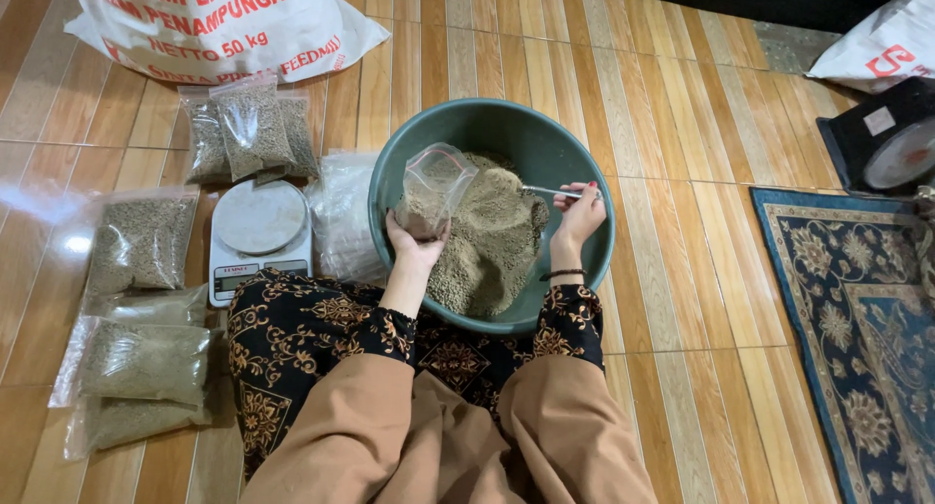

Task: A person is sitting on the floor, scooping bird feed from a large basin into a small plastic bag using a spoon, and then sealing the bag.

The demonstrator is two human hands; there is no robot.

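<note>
- Centre frame: left hand [414, 246] clamped on an open clear bag [433, 187], tilted over a green basin [492, 124] so spilled pellets [487, 241] fall back in
- Right hand [578, 212] closed on a spoon [547, 190], its tip at the pellets
- Left: scale [259, 236]; filled bags [141, 241] on the floor

Both forearms reach up from the lower middle of the frame toward its centre, each covered to the wrist by a dark patterned sleeve. The left hand [414, 243] sits left of centre, palm turned up, its fingers curled closed in a grip with the thumb toward the right. The right hand [579, 215] is right of centre and a little higher, fingers bent and pinched together near the thumb, knuckles facing up. A dark beaded band circles the right wrist. The two hands are well apart.
</note>
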